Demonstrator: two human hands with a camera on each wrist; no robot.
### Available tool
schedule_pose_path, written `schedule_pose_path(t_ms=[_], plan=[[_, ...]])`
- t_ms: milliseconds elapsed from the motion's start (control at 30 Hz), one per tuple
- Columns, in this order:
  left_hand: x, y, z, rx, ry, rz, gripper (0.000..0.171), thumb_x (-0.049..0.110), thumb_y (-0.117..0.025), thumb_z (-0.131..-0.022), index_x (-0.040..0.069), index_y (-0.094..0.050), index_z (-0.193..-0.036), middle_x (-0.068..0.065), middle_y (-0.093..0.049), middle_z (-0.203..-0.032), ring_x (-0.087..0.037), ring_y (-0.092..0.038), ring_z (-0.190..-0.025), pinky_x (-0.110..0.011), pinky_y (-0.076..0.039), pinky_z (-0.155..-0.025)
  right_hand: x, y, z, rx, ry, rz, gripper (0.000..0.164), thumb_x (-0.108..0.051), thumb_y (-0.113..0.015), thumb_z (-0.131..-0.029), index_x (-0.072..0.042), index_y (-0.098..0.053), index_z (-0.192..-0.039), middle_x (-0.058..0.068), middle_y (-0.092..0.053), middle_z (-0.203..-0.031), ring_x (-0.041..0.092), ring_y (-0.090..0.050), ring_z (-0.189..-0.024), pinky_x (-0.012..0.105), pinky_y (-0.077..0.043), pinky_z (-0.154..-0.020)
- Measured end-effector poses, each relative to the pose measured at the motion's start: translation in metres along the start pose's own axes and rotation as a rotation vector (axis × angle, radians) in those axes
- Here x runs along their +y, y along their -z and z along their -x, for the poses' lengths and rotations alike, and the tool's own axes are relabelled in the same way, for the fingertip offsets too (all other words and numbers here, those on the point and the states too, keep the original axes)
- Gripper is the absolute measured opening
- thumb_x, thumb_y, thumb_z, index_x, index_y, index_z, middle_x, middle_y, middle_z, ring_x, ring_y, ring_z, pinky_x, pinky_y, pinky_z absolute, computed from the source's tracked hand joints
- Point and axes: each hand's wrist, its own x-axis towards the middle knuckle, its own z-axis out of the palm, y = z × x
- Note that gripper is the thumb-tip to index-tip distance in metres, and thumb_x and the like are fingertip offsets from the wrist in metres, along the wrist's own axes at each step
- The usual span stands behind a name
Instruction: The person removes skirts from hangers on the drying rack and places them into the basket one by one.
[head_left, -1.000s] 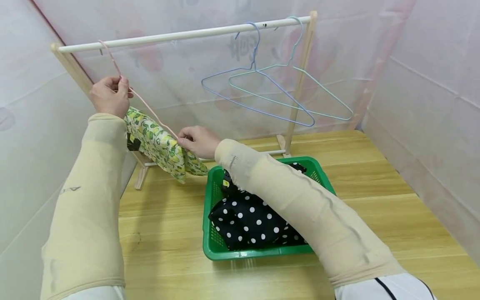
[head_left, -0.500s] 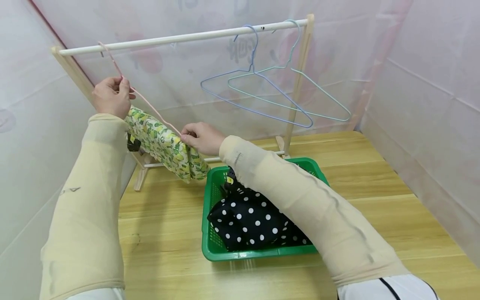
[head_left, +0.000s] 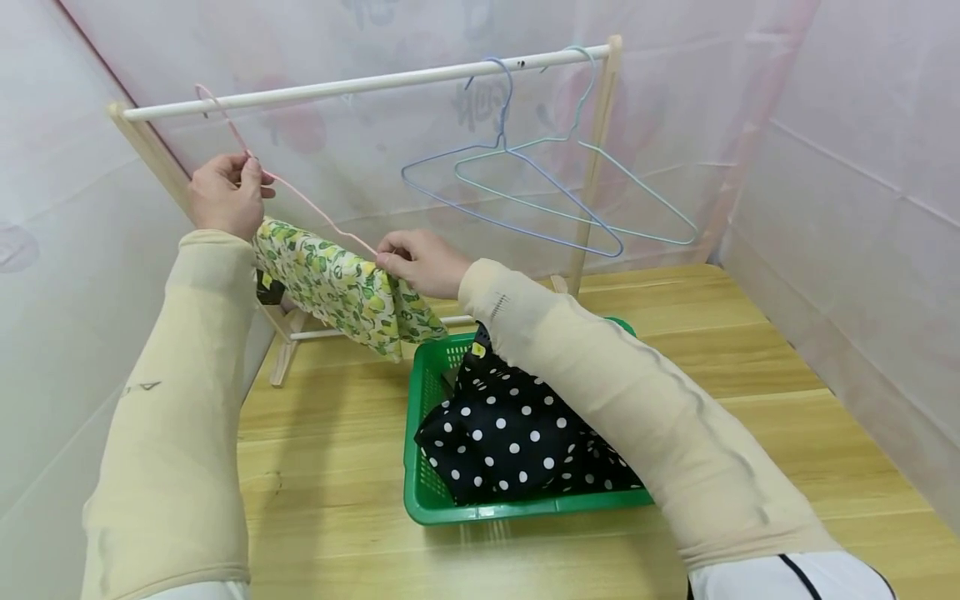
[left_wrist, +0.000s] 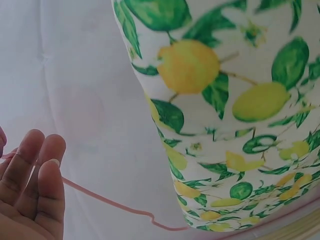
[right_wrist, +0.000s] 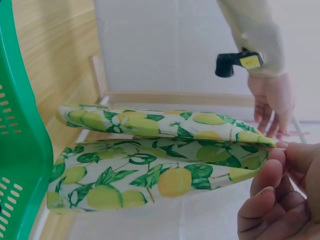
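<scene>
A pink wire hanger (head_left: 318, 211) hooks over the left end of the white rod (head_left: 360, 86). My left hand (head_left: 225, 196) pinches it just below the hook. Lemon-print cloth (head_left: 337, 287) hangs from the hanger's sloping arm, folded over in two layers, as the right wrist view shows. At the hanger's lower right end, my right hand (head_left: 423, 262) pinches the cloth's upper edge between thumb and fingers. In the left wrist view the left hand's fingers (left_wrist: 37, 180) lie beside the pink wire, and the lemon cloth fills the right side.
Blue (head_left: 512, 225) and mint-green (head_left: 645, 187) hangers hang on the rod's right half. Below my right forearm, a green basket (head_left: 415, 433) on the wooden table holds black polka-dot cloth (head_left: 510, 433). Wooden posts (head_left: 596, 167) carry the rod; pale sheets surround the table.
My right hand has moved right and slightly up, carrying the hanger's end and the cloth's edge with it. The hanger's arm slopes less steeply. My left hand has barely moved.
</scene>
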Motion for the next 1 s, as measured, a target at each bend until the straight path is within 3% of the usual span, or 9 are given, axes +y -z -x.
schedule_pose_path(t_ms=[267, 567, 833, 1000], plan=[[0.005, 0.001, 0.001, -0.029, 0.009, 0.007, 0.036, 0.035, -0.054, -0.098, 0.014, -0.061, -0.125, 0.008, -0.069, -0.102, -0.005, -0.065, -0.086, -0.012, -0.048, -0.07, 0.002, 0.016, 0.003, 0.061, 0.043, -0.02, 0.018, -0.021, -0.049, -0.102, -0.01, -0.063, -0.101, 0.023, -0.056, -0.085, 0.019, -0.048, -0.061, 0.026, -0.04, -0.055], [0.015, 0.001, -0.001, -0.07, -0.026, 0.01, 0.036, 0.032, -0.055, -0.098, 0.013, -0.06, -0.127, 0.007, -0.069, -0.105, -0.006, -0.063, -0.09, -0.013, -0.048, -0.072, 0.003, 0.027, 0.005, 0.097, 0.048, 0.009, 0.018, -0.023, -0.049, -0.102, -0.011, -0.063, -0.101, 0.02, -0.056, -0.083, 0.021, -0.049, -0.061, 0.028, -0.041, -0.055], [0.026, -0.003, 0.002, -0.113, -0.091, -0.11, 0.038, 0.033, -0.054, -0.098, 0.011, -0.058, -0.129, 0.005, -0.068, -0.108, -0.004, -0.06, -0.091, -0.013, -0.044, -0.072, 0.01, 0.036, 0.011, 0.118, 0.021, 0.003, 0.018, -0.025, -0.048, -0.102, -0.013, -0.062, -0.101, 0.02, -0.056, -0.084, 0.022, -0.05, -0.063, 0.028, -0.04, -0.056], [0.027, -0.006, 0.002, -0.127, -0.1, -0.121, 0.04, 0.034, -0.054, -0.098, 0.011, -0.058, -0.13, 0.004, -0.068, -0.108, -0.007, -0.059, -0.094, -0.014, -0.043, -0.072, 0.015, 0.039, 0.013, 0.131, 0.024, -0.01, 0.019, -0.025, -0.048, -0.102, -0.013, -0.063, -0.101, 0.02, -0.057, -0.084, 0.022, -0.05, -0.063, 0.028, -0.04, -0.055]])
